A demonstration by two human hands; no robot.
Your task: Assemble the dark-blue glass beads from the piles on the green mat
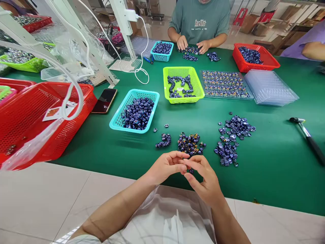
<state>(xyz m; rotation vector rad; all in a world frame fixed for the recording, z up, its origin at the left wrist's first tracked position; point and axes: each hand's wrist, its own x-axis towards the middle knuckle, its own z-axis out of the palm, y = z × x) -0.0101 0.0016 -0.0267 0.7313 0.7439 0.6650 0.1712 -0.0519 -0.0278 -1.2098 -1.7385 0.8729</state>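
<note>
Both hands meet over the green table's near edge. My left hand is closed in a pinch, its thumb and fingertips around something small and dark that is mostly hidden. Against those fingertips rests the index finger of my right hand; its thumb stands apart, so the hand is open. Just beyond lies a pile of dark blue shiny beads with orange-gold parts. To its left is a short curved row of dark beads. Loose dark blue round caps lie in heaps to the right.
A blue basket holds dark beads, and a lime basket holds strung ones. Behind are a filled clear tray and stacked trays. A hammer lies right; a phone and red basket left. A co-worker sits opposite.
</note>
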